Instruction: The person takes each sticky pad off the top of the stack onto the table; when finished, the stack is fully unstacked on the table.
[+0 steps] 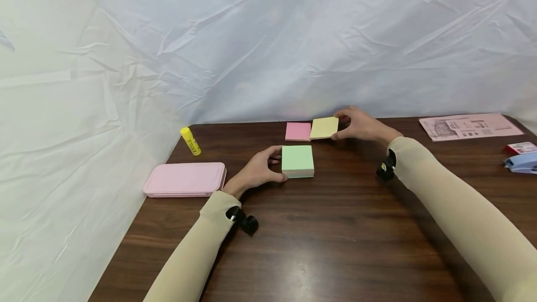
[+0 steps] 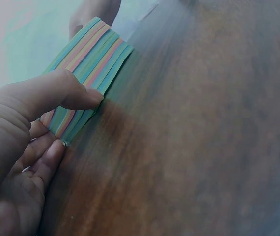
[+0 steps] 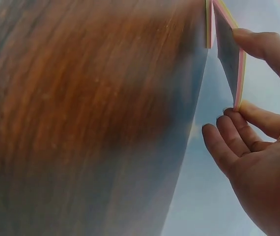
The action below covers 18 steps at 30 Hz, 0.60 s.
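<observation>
A thick block of sticky notes with a green top (image 1: 297, 160) sits on the brown table (image 1: 327, 227). My left hand (image 1: 262, 169) grips its left side, thumb and fingers on the striped edge (image 2: 88, 69). My right hand (image 1: 361, 125) pinches a thin yellow pad (image 1: 324, 127), tilted up off the table, its edge between thumb and fingers (image 3: 231, 54). A pink pad (image 1: 298, 131) lies flat just left of the yellow one.
A pink case (image 1: 184, 179) and a yellow glue stick (image 1: 190, 141) lie at the left. A pink printed sheet (image 1: 470, 126), a small red item (image 1: 521, 147) and a blue stapler (image 1: 522, 162) are at the right. A white crinkled sheet backs the table.
</observation>
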### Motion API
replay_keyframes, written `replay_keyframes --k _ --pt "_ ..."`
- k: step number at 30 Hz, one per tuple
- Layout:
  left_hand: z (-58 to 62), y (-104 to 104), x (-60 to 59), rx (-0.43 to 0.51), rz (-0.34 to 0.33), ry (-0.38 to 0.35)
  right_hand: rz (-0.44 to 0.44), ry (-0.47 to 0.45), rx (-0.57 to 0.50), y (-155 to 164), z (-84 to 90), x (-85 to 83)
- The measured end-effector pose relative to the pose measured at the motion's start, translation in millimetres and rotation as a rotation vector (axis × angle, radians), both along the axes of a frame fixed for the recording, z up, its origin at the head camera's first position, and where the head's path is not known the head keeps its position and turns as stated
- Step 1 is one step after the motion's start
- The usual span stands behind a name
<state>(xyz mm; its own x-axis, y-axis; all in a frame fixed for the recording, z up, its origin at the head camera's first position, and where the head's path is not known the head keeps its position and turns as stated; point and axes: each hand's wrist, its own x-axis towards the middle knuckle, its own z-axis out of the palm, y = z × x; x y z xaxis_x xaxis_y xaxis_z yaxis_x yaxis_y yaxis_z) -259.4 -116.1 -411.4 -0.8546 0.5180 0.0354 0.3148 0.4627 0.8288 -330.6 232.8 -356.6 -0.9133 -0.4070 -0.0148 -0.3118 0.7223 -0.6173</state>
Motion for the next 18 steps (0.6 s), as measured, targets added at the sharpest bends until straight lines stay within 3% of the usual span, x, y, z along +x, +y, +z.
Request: replay_keyframes --k 18 --pt "-0.6 0 -0.8 0.003 -0.01 -0.002 0.043 -0.049 0.052 7 -11.5 -7.4"
